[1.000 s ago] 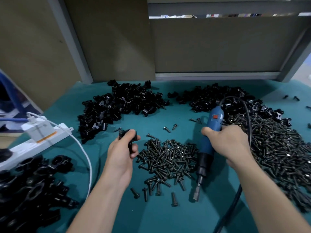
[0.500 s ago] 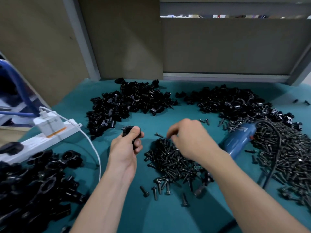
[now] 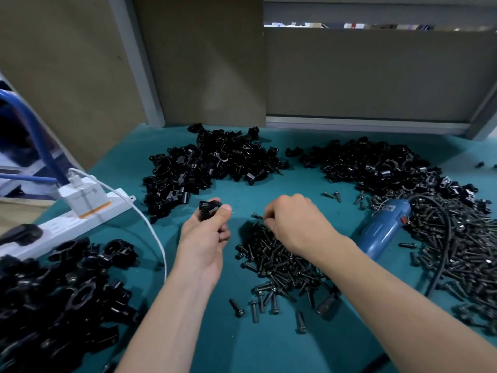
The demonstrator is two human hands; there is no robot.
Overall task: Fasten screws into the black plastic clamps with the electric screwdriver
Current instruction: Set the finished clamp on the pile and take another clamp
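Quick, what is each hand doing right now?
Left hand: holding a black clamp.
Right hand: curled over the screw pile; cannot tell if it holds one.

A single head-worn wide-angle camera looks forward and down, close over the teal table (image 3: pixel 269 354) toward its back panels (image 3: pixel 376 74).

Light was even and rather dim, falling from above; soft shadows lay under the forearms on the worktop (image 3: pixel 269 354). Wide-angle bending curved the edges, and the corners were slightly soft.
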